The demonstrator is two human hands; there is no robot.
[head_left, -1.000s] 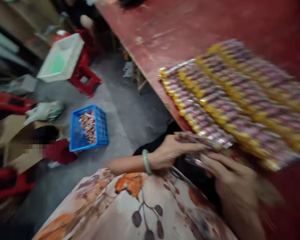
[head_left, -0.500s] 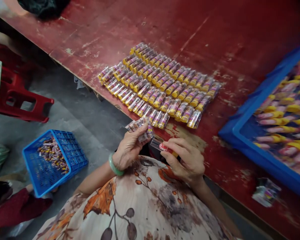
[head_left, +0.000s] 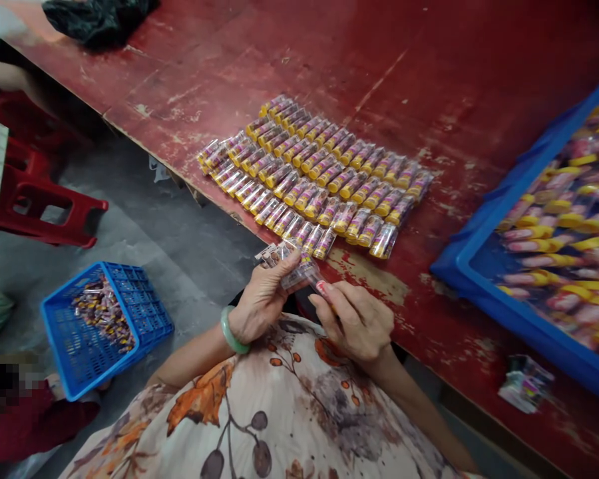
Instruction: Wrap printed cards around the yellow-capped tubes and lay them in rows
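Note:
At the table's front edge, my left hand (head_left: 259,299), with a pale green bangle at the wrist, pinches clear printed plastic sleeves (head_left: 275,254) under its thumb. My right hand (head_left: 363,320) grips a small tube (head_left: 323,287) with a red marking. The tube's clear end meets the sleeves; whether it is inside one I cannot tell. The right fingers hide its other end. Just beyond my hands, rows of wrapped tubes (head_left: 319,169) with yellow ends and purple labels lie side by side on the red table (head_left: 219,73).
A blue tray (head_left: 462,266) of yellow-and-pink tubes stands on the right, near loose plastic sleeves (head_left: 526,384). On the floor at left are a blue basket (head_left: 152,313) of wrapped tubes and a red stool (head_left: 44,206). A black bag (head_left: 97,23) lies at far left. Another person's limb shows there.
My right hand has moved left with the tube, bringing its clear end up to the sleeves. My left hand keeps its pinch. The whole view has shifted slightly.

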